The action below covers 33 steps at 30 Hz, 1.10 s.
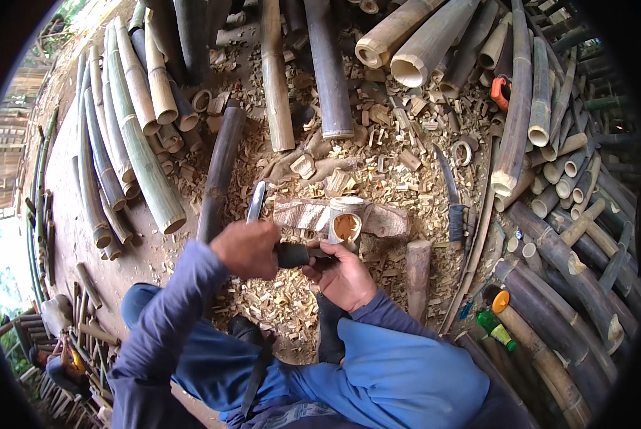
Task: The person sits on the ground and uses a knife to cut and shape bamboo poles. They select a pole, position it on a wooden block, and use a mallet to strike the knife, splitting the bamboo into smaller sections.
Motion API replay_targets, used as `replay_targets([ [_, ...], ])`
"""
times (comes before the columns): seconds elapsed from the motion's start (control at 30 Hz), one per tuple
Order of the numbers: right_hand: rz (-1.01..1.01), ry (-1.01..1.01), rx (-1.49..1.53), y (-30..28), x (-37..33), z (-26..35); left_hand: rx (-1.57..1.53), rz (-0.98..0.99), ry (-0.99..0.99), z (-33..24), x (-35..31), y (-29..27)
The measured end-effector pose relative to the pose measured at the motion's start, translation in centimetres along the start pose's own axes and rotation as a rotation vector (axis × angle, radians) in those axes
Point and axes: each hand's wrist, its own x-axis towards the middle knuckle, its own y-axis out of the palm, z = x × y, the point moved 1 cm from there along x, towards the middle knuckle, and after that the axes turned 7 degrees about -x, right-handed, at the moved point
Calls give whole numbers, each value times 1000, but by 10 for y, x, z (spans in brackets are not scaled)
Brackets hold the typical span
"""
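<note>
My left hand (247, 250) is closed in a fist, slightly blurred, with the shiny blade of a knife (257, 201) rising from its far side. Out of the fist toward the right sticks a dark cylindrical piece (292, 255); whether it belongs to the knife I cannot tell. Palm up, my right hand (345, 275) curls its fingers around a dark piece at the right end of that cylinder. Just beyond, a short bamboo section (347, 227) with a pale cut mouth rests against a split wooden block (302, 214).
Wood chips (399, 189) cover the ground. A second knife (452, 193) with a wrapped handle lies right of the block, near an upright stump (418, 279). Bamboo poles (138, 157) surround me. A green bottle (495, 329) lies at right; a person (63, 368) sits far left.
</note>
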Motion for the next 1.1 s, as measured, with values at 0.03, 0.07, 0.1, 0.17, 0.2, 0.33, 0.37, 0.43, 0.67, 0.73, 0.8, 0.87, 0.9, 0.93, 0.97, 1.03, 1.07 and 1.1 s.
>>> replay_targets([
  [0.03, -1, 26, -124, -9, -2, 5, -149, 20, -14, 5, -1, 30],
  [0.07, -48, 14, -259, -13, -6, 10, -299, 40, -32, 5, -9, 58],
  [0.1, -62, 43, -422, -20, -11, 21, -416, 41, -123, -11, -12, 81],
  [0.17, -129, 120, -766, -26, -18, 49, -646, -59, -269, -57, -6, 145],
  [0.2, -176, 167, -948, -25, -19, 62, -759, -167, -328, -75, 3, 186],
  [0.33, -278, 92, -1304, -35, -23, 70, -1071, -393, -157, -101, 22, 231],
  [0.37, -285, 69, -1279, -31, -28, 64, -1096, -388, -128, -99, 15, 223],
  [0.43, -249, 41, -1172, -10, -35, 49, -1138, -328, -82, -71, -4, 214],
  [0.67, -19, -85, -526, 6, 16, 16, -394, -346, -337, -2, -20, 75],
  [0.73, 67, -148, -261, 14, 11, 17, -94, -398, -258, -19, -17, 29],
  [0.8, 170, -151, -88, 5, 9, 18, 131, -448, -111, -40, -9, 0],
  [0.87, 100, -130, 107, 6, 9, 16, 220, -581, 137, -69, -1, -5],
  [0.9, 67, -130, 199, 4, 10, 18, 434, -550, 267, -90, 6, -9],
  [0.93, 42, -123, 288, 4, 13, 18, 651, -470, 131, -115, 13, -4],
  [0.97, 18, -114, 378, 3, 16, 17, 684, -488, 96, -112, 15, 0],
  [1.03, 30, -115, 163, -15, 20, 8, 578, -595, 117, -82, 13, 20],
  [1.07, 44, -118, 50, -18, 22, 9, 439, -691, 174, -50, 4, 33],
  [1.1, -116, -153, -143, -3, 17, 7, 65, -693, 32, -28, -4, 57],
])
